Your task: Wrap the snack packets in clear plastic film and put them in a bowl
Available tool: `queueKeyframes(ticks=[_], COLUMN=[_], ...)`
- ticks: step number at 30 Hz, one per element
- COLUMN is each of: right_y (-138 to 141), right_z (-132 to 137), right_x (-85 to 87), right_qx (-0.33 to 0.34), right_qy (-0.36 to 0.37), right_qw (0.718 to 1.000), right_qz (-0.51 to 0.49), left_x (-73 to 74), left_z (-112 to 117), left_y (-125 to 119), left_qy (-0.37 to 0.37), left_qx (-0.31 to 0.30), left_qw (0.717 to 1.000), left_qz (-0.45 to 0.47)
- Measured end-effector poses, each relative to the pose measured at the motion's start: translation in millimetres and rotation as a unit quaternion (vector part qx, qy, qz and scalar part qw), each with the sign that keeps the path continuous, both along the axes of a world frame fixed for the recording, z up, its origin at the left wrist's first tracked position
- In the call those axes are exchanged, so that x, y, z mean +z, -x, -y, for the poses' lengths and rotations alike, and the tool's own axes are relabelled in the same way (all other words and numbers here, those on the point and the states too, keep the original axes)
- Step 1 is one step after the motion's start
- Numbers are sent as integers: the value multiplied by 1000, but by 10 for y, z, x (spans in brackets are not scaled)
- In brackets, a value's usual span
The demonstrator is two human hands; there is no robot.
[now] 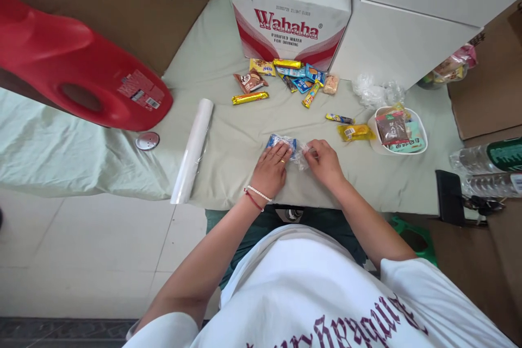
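My left hand (271,166) lies flat, fingers stretched out, over a small blue snack packet (289,144) on the cloth-covered table. Clear crinkled plastic wrap (300,159) covers the packet and trails off to its right. With fingers pinched together, my right hand (325,162) grips the loose end of that wrap. The packet's near side is hidden under my left fingers. Beyond my hands is a loose group of snacks, among them a gold-wrapped bar (250,98), a brown packet (249,81) and a blue packet (302,85).
A roll of plastic film (192,152) lies left, near a round tin lid (147,141) and a red jug (101,79). At right are a yellow packet (355,132), a white tub (426,138) of snacks and a phone (449,197). A Wahaha carton (291,22) stands behind.
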State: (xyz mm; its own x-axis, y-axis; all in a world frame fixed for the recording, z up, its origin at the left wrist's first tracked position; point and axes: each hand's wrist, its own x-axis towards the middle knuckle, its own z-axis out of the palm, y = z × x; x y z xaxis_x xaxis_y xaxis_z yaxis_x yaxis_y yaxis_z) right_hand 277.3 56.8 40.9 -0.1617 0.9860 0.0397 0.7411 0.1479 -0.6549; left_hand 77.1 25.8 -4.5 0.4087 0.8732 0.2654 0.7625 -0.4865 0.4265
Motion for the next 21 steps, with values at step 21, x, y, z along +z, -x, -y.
queueKeyframes(ticks=[21], right_y=[781], right_z=[-435], right_x=[-212], right_qx=[55], right_qy=[75], right_qw=[978], right_qz=[-185], left_x=[-58], left_z=[-79], left_y=[222], left_qy=[19], left_qx=[320], left_qw=[924], left_qz=[209])
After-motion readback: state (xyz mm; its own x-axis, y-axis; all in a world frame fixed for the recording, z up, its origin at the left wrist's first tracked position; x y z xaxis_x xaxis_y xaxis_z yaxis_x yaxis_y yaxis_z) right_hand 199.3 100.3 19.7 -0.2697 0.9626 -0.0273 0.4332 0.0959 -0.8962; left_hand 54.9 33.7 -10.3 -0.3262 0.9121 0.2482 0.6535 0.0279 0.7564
